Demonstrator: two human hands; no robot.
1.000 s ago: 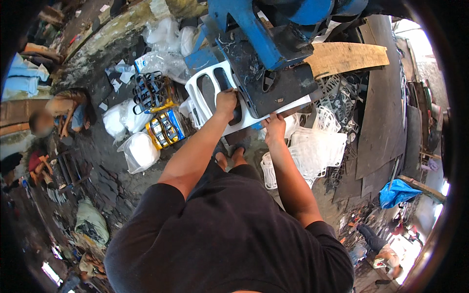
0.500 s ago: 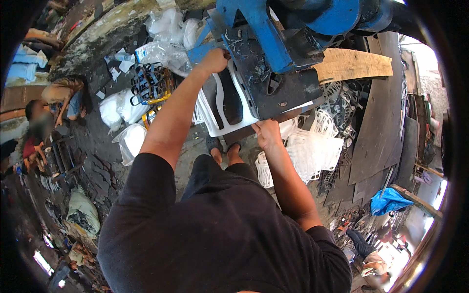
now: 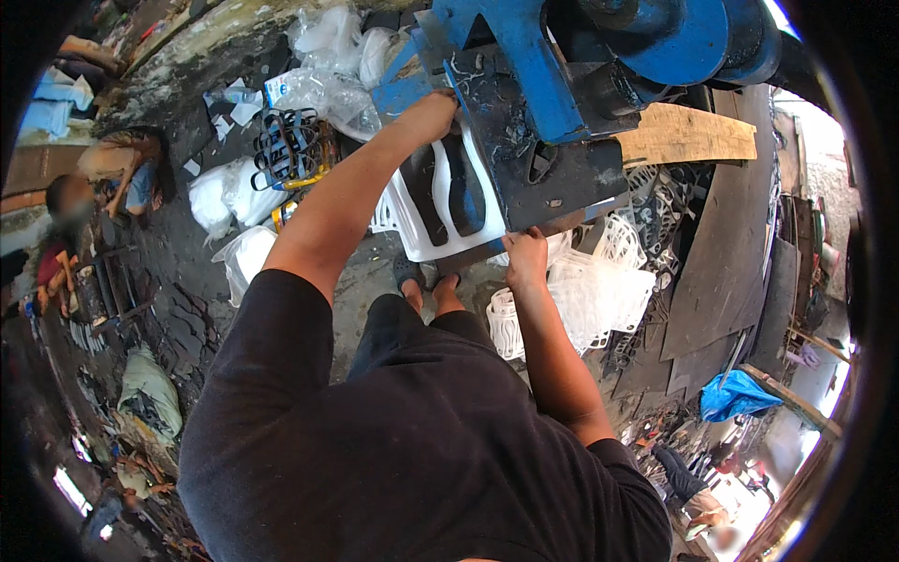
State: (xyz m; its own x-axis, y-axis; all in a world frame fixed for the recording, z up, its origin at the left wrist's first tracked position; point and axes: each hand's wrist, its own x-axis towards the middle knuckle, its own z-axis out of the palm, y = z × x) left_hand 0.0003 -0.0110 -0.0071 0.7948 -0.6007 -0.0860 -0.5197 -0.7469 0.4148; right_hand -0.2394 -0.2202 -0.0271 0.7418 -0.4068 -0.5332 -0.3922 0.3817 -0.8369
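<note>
A white sheet with long curved cut-outs [image 3: 479,187] lies on the bed of a blue press, along the left side of a dark flat plate [image 3: 562,192]. My left hand [image 3: 431,116] is closed at the sheet's far end, its fingertips partly hidden by the plate's edge. At the near corner, where sheet and plate meet, my right hand [image 3: 526,258] pinches the sheet's edge; the exact hold is hard to see. Above the plate stands the blue press frame [image 3: 534,84]. Dark material shows through the sheet's openings.
White cut-out scraps [image 3: 599,290] are heaped right of my right forearm. Black strappy pieces [image 3: 290,150] and clear plastic bags [image 3: 323,98] lie to the left. A wooden board [image 3: 688,134] juts out at the right, near large dark sheets [image 3: 721,234]. Other people are farther off.
The view has shifted slightly, so the press and sheet appear a little farther right. Both hands stay at the same ends of the sheet.
</note>
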